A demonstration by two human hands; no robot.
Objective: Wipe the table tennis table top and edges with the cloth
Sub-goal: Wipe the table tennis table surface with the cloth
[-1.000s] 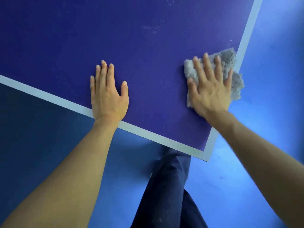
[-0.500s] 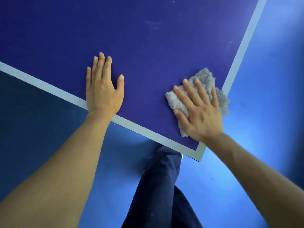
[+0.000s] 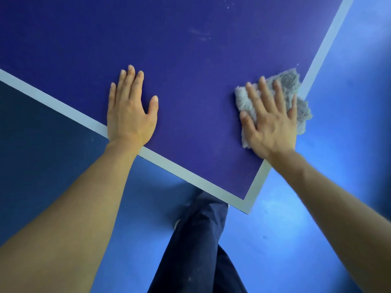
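right hand [image 3: 270,127] fingers [image 3: 265,96] straight, pressing cloth [image 3: 285,80] | cloth lengthwise along table [image 3: 190,70] edge | left hand [image 3: 129,117] flat

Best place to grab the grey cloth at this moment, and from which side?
Pinch the cloth by the lobe hanging past the right edge of the table, coming from the right, off the table. The rest lies flat under the open right hand.

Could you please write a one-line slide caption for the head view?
Right hand presses a grey cloth over the table edge near its corner; left hand rests flat on top.
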